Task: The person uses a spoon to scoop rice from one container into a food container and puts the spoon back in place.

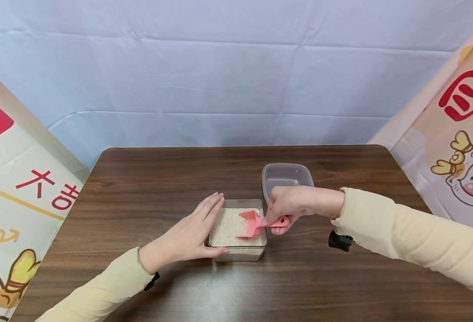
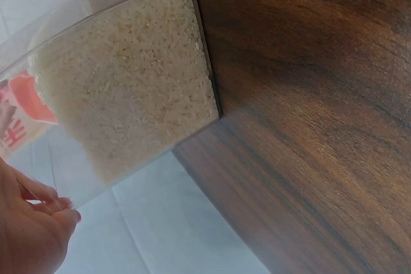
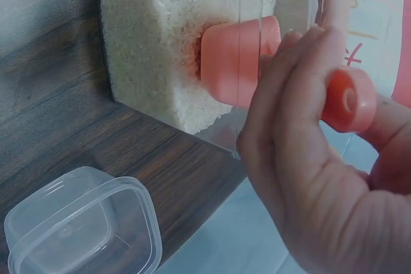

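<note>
Cream sleeves [image 1: 385, 226] | right hand [image 1: 288, 205] grips broad pink scoop [image 1: 252, 224] | left hand [image 1: 188, 231], straight-fingered, touches clear box [image 1: 243, 204] | pale rice [image 1: 226, 228]

Soft, even light fills the head view, apparently falling from above, and leaves a whitish glare on the desk [image 1: 172, 179] toward its near edge. Shadows there are faint; the pale backdrop [image 1: 220, 80] dims slightly behind the desk's far right corner. Wide-angle distortion stretches the sides. Both wrist views are dimmer, hazy and low in contrast. In the left, the rice [image 2: 128, 81] looks greyish and the pink scoop [image 2: 29, 97] is soft. In the right, a bluish sheen veils the desk, and dark shadow hugs the scoop's tip.
</note>
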Action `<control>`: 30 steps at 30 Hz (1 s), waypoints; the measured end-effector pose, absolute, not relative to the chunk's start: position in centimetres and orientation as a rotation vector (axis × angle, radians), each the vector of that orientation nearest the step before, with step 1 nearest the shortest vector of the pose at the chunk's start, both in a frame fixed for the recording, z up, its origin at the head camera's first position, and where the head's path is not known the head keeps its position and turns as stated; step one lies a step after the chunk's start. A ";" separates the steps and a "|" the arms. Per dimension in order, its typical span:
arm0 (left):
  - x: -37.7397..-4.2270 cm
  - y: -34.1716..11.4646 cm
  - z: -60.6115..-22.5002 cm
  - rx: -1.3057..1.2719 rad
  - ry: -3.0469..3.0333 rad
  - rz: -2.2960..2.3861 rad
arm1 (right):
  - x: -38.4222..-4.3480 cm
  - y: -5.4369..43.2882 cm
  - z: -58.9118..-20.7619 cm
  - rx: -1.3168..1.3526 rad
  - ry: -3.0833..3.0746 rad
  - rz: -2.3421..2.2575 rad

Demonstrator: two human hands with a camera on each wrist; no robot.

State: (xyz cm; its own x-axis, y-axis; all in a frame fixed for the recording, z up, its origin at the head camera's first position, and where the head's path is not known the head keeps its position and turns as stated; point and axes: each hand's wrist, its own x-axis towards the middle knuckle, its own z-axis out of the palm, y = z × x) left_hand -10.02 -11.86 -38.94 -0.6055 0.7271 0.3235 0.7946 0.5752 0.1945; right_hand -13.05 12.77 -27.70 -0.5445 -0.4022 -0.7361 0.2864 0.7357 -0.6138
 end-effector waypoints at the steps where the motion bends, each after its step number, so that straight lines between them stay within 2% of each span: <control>1: -10.0 -11.9 -38.9 -1.271 -2.600 -0.477 | -13.0 12.7 -27.7 -0.084 1.947 -0.892; 30: -10.2 -11.8 -39.1 -1.270 -2.626 -0.481 | -12.4 13.0 -28.4 0.008 1.955 -1.023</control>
